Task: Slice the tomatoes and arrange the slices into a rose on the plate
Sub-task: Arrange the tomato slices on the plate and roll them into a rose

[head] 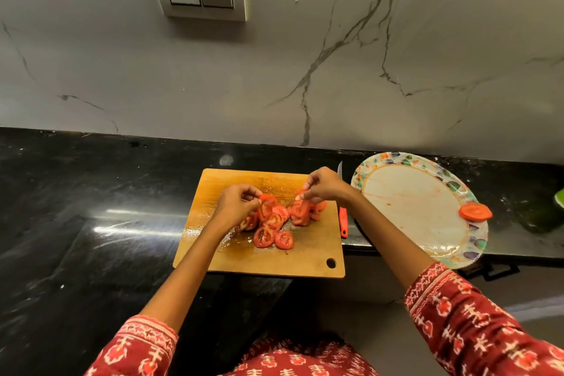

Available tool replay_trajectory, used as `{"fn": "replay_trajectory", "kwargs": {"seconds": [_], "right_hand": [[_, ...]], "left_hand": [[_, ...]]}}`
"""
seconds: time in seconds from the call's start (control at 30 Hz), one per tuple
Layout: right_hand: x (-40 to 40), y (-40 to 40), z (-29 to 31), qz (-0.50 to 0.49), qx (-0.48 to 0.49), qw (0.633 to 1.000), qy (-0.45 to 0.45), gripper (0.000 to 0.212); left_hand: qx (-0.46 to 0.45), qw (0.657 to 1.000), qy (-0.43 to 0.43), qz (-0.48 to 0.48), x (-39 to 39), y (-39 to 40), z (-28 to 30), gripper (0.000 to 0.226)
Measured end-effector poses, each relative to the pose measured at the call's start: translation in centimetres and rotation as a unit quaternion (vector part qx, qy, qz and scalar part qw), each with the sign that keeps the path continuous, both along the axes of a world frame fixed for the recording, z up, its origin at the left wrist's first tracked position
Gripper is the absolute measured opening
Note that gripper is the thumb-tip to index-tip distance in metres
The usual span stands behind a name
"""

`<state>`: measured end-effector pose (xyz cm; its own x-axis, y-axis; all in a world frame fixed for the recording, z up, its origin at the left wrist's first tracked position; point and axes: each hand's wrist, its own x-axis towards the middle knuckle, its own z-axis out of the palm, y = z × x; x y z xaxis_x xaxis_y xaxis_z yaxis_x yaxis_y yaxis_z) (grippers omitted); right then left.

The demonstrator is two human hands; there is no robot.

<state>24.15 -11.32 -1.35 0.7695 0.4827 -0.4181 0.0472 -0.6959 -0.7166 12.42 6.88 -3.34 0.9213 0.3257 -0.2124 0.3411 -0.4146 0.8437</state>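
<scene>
Several red tomato slices (276,224) lie in a heap on the wooden cutting board (308,256). My left hand (236,203) is over the left of the heap and pinches a slice (265,198) at its top. My right hand (323,186) pinches another slice (302,211) on the heap's right side. The patterned plate (393,192) sits to the right of the board, smeared with juice, with one tomato slice (475,211) resting on its right rim.
A knife with a red handle (344,223) lies between board and plate, blade pointing to the wall. The black counter (91,207) ends at a front edge just below the board. A green object (559,199) shows at the far right edge.
</scene>
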Motion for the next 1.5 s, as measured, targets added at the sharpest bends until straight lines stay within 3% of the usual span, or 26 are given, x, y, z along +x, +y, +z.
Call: {"fn": "replay_trajectory", "kwargs": {"seconds": [0.27,0.53,0.83,1.1,1.23,1.5], "right_hand": [[1.7,-5.2,3.3,-0.049,0.116,0.992,0.023,0.013],[2.5,-16.3,4.3,-0.159,0.145,0.977,-0.008,0.022],[4.3,-30.0,2.7,-0.331,0.059,0.941,-0.035,0.013],[7.7,-33.1,0.9,-0.354,0.015,0.934,-0.041,0.008],[8.2,-34.4,-1.0,-0.340,-0.063,0.938,-0.040,0.012],[8.2,-35.8,-2.1,-0.309,-0.124,0.938,-0.095,0.017]], "left_hand": [[0.001,0.997,-0.048,-0.054,2.6,-3.1,2.4,0.011],[-0.001,0.989,-0.044,-0.144,8.1,-11.8,2.4,0.013],[-0.014,0.970,-0.051,-0.236,14.2,-22.8,0.9,0.015],[-0.024,0.968,-0.042,-0.245,17.6,-28.0,-0.5,0.016],[-0.017,0.968,-0.017,-0.250,18.4,-29.3,-1.2,0.017],[-0.005,0.965,-0.005,-0.263,19.0,-31.3,-1.6,0.018]]}}
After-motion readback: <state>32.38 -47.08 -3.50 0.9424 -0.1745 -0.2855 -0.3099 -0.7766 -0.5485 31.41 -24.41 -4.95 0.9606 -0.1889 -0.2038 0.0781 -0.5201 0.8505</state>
